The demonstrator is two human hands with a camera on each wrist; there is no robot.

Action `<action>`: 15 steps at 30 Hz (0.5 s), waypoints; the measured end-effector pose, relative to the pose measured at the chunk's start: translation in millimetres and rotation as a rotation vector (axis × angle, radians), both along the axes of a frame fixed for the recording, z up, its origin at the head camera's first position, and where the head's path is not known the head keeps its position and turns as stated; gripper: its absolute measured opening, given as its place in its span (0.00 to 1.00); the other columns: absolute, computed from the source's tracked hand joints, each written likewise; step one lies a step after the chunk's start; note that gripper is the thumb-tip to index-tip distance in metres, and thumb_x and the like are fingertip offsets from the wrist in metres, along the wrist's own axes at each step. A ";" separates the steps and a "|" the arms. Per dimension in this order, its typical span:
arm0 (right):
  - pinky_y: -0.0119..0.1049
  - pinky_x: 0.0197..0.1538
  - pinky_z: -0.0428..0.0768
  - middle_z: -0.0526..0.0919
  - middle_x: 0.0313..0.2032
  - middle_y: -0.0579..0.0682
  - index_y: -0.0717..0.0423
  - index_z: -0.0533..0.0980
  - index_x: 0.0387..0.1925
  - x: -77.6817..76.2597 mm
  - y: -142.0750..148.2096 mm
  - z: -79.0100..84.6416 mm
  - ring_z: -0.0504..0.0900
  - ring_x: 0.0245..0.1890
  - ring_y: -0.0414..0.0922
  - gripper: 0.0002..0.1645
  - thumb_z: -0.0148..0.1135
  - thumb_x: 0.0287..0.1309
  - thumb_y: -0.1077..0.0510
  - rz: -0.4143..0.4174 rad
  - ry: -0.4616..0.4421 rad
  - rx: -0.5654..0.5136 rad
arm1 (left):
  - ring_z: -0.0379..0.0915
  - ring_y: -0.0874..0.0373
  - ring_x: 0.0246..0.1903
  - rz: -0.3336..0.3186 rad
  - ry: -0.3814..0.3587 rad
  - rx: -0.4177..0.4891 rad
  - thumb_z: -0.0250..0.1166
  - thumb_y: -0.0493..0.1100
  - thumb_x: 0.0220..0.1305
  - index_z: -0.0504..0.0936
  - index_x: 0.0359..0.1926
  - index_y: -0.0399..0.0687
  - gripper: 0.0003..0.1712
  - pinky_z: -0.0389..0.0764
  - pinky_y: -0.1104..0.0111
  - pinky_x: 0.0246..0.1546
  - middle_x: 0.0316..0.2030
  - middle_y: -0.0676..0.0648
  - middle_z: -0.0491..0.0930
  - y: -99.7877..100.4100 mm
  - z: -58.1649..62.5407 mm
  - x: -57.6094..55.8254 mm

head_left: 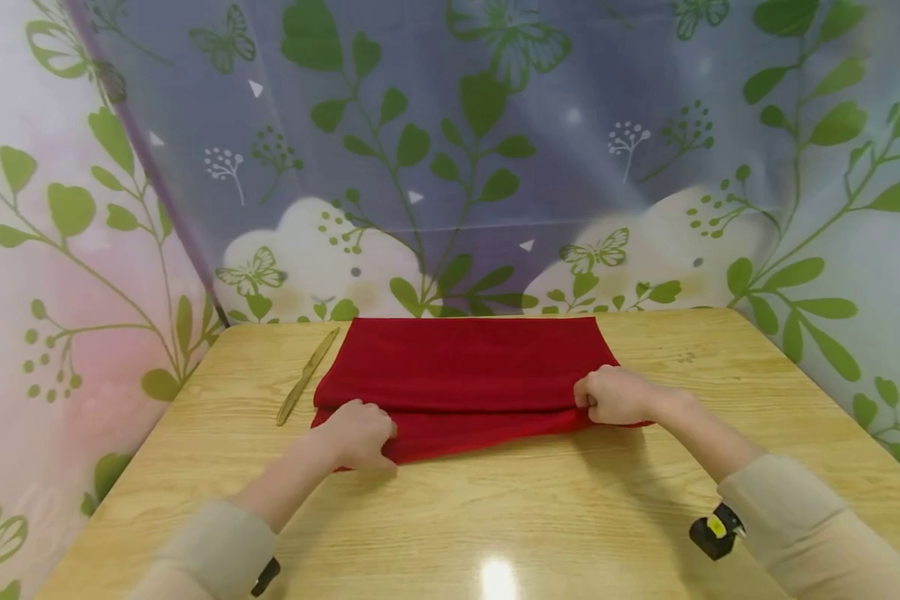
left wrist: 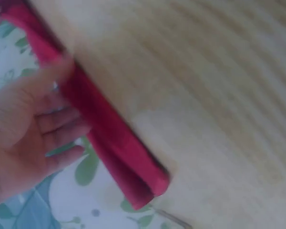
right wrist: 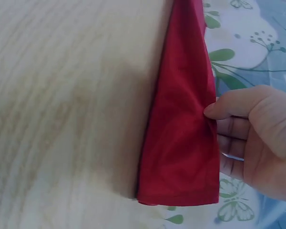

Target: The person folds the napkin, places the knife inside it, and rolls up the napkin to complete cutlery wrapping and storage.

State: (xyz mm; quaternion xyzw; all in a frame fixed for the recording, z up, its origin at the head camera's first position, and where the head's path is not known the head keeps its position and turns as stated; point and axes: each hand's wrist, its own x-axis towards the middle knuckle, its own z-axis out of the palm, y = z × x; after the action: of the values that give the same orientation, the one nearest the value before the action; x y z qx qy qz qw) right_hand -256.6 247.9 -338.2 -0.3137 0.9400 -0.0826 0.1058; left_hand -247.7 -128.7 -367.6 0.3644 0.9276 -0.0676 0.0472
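A red cloth (head_left: 472, 362) lies folded on the table, with a crease running across it and a loose front layer. My right hand (head_left: 618, 394) pinches the cloth between thumb and fingers near its right end, raising the front edge a little there. In the right wrist view the thumb (right wrist: 214, 110) presses on the red fabric (right wrist: 181, 138). Toward the cloth's left end, my left hand (head_left: 356, 435) rests at the front layer, thumb apart from the fingers. The left wrist view, somewhat blurred, shows that hand's fingers (left wrist: 62, 121) fairly straight against the fabric (left wrist: 117, 148).
A gold-coloured knife (head_left: 307, 379) lies on the wooden table (head_left: 450, 525) just left of the cloth. Behind the table's far edge hangs a printed curtain (head_left: 435, 167) with leaves and butterflies. More printed fabric borders both sides.
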 end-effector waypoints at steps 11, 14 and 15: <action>0.36 0.30 0.73 0.80 0.27 0.46 0.58 0.80 0.28 -6.6 8.0 11.5 0.74 0.26 0.42 0.11 0.56 0.45 0.72 -0.071 0.078 0.080 | 0.69 0.58 0.18 0.023 0.180 0.040 0.62 0.35 0.48 0.67 0.12 0.52 0.17 0.67 0.64 0.25 0.12 0.55 0.66 -14.1 -13.3 -11.7; 0.36 0.28 0.71 0.78 0.24 0.46 0.58 0.79 0.26 -8.4 17.2 10.7 0.71 0.24 0.42 0.09 0.57 0.46 0.71 -0.109 0.084 0.092 | 0.67 0.58 0.17 0.062 0.158 0.047 0.60 0.31 0.48 0.66 0.12 0.51 0.17 0.67 0.63 0.23 0.11 0.54 0.65 -20.7 -11.3 -14.4; 0.36 0.28 0.71 0.78 0.24 0.46 0.57 0.79 0.25 -8.5 20.3 10.6 0.71 0.24 0.42 0.08 0.57 0.46 0.71 -0.116 0.091 0.094 | 0.66 0.58 0.16 0.070 0.149 0.042 0.59 0.31 0.48 0.66 0.12 0.51 0.17 0.67 0.63 0.24 0.11 0.54 0.65 -23.0 -11.3 -14.8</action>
State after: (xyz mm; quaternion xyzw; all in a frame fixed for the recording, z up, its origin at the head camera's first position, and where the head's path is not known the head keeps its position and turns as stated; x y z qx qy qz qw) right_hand -265.1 268.2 -327.6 -0.2568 0.9632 -0.0301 0.0728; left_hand -262.6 -151.6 -379.0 0.3268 0.9418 -0.0735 -0.0274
